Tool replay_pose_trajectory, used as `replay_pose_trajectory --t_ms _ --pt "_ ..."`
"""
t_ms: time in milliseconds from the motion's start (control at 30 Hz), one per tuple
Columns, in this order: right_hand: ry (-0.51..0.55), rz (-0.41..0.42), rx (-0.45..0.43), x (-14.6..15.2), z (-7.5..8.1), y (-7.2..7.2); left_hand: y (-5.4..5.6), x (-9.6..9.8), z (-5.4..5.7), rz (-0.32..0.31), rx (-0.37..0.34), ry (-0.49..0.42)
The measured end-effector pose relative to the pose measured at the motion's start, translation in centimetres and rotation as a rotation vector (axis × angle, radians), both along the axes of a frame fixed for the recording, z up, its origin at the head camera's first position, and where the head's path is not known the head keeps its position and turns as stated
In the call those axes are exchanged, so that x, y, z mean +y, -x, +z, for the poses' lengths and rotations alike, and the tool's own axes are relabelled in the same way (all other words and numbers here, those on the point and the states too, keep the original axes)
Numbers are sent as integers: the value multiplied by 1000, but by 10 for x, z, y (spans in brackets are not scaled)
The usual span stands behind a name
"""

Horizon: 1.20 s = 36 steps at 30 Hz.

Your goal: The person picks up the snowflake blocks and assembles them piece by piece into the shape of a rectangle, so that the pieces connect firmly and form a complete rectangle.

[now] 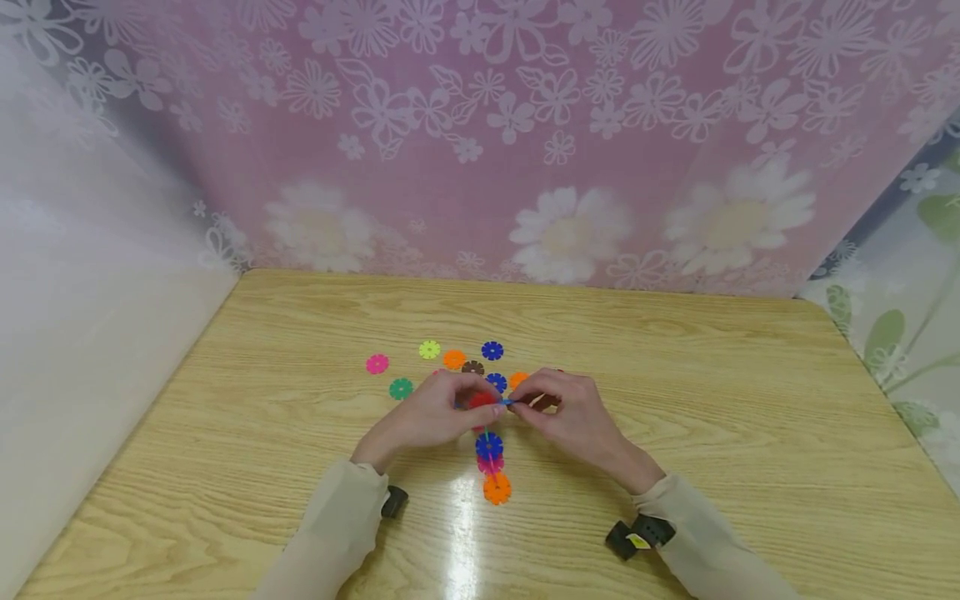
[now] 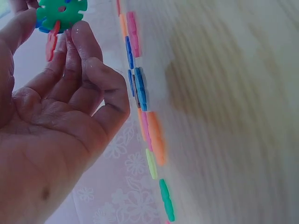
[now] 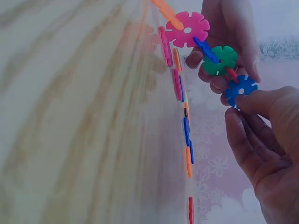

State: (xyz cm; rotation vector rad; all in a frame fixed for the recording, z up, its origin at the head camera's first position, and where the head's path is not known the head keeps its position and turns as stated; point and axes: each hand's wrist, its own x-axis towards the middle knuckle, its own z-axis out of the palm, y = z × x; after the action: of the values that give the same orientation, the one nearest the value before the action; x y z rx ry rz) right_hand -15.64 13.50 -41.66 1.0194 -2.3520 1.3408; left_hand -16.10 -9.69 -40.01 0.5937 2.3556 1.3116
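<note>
Thumb and fingers of my right hand [image 1: 577,417] pinch a bright blue disc [image 3: 241,91] against the end of a chain of notched plastic discs [image 1: 491,465], which I hold up off the wooden table [image 1: 300,317]. Facing it, my left hand [image 1: 435,408] grips the chain close to that end, around the red disc [image 1: 483,402] and the green disc [image 3: 219,60]; which of the two takes the pinch I cannot tell. The bright blue disc meets the red one edge to edge, but how deep the slots sit is too small to see. From the green piece the chain runs back between my wrists: a dark blue disc [image 1: 489,446], a pink disc [image 3: 188,29] and, nearest my body, an orange disc [image 1: 497,488].

Beyond my hands, loose discs lie flat on the tabletop: a magenta disc [image 1: 377,363] farthest left, a teal disc [image 1: 401,388] near my left hand, then a yellow-green disc [image 1: 429,349], a brown disc [image 1: 472,368] and others in blue and orange. Black devices [image 1: 393,502] sit at both cuffs of my pale sleeves [image 1: 337,512].
</note>
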Motion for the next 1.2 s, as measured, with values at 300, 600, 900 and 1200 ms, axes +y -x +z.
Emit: replay_pose_trajectory --t_ms 300,600,900,1200 --pt "-113 -101 -81 18 6 12 -1 -3 0 23 3 40" --pt "-424 -252 -246 43 7 36 0 -4 1 -10 -25 -1" --pt "-577 -251 -344 49 7 45 -2 -2 4 -15 -33 -13" --pt "-578 -259 -382 50 7 51 -2 -1 2 -12 -36 -9"
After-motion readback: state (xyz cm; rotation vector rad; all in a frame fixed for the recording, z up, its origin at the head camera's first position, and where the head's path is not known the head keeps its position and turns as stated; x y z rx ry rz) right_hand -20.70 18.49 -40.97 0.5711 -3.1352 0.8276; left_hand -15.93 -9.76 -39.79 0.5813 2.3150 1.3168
